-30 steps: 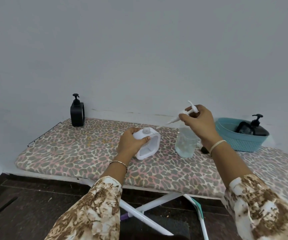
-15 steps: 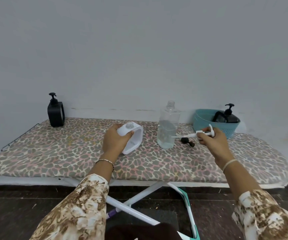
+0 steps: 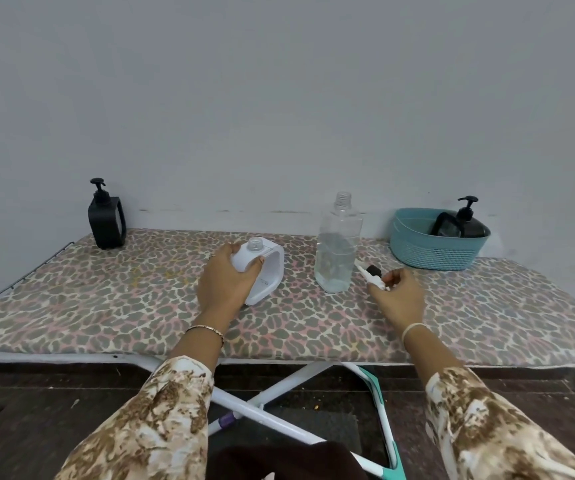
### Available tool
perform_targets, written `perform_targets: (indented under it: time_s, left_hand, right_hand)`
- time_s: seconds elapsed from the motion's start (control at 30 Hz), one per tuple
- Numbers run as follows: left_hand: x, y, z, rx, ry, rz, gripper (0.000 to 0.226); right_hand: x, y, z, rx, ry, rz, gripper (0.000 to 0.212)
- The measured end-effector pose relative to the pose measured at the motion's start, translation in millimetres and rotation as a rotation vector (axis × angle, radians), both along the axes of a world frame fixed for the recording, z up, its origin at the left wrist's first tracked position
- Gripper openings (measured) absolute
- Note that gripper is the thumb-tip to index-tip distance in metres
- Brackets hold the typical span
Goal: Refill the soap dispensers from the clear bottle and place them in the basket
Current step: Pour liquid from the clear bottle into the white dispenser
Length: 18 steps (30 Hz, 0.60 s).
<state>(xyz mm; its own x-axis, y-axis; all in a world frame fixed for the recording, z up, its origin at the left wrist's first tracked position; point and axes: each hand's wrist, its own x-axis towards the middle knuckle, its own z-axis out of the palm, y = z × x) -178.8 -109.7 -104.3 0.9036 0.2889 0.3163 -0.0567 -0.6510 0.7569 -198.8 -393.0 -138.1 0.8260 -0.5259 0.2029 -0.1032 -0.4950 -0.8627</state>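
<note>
Dispensers: three are counted, one white and two black.
White dispenser (image 3: 263, 268): it is grasped by the left hand (image 3: 225, 284) and stands tilted on the ironing board (image 3: 106, 306); its neck is open, no pump is on it, and a handle loop is seen on its side.
Black dispensers: one (image 3: 106, 220) stands upright far to the left of the left hand, near the wall, with its pump on; the other (image 3: 466, 225) lies inside the basket, beyond the right hand.
Basket (image 3: 431, 249): one, teal, with perforated walls, placed behind and to the right of the right hand.
Clear bottle (image 3: 338, 251): one, upright between the two hands, uncapped, filled with clear liquid to about the half.
Pump (image 3: 371, 275): one white pump is held in the fingers of the right hand (image 3: 400, 299), its tube pointed towards the clear bottle.
Black cap (image 3: 373, 270): one small dark piece lies on the board just beyond the right hand, beside the bottle.
</note>
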Motion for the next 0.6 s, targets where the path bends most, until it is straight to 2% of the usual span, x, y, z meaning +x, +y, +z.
perform_targets:
  time_s: [0.33,0.6]
  left_hand:
    - [2,-2,-12,0.032,-0.120,0.028,0.055]
    - [4,-2,-15,0.029,-0.143,0.027,0.056]
  right_hand:
    - [27,17,-7,-0.277,0.075,-0.038,0.022]
    - [30,21,-17,-0.309,0.077,-0.064,0.025]
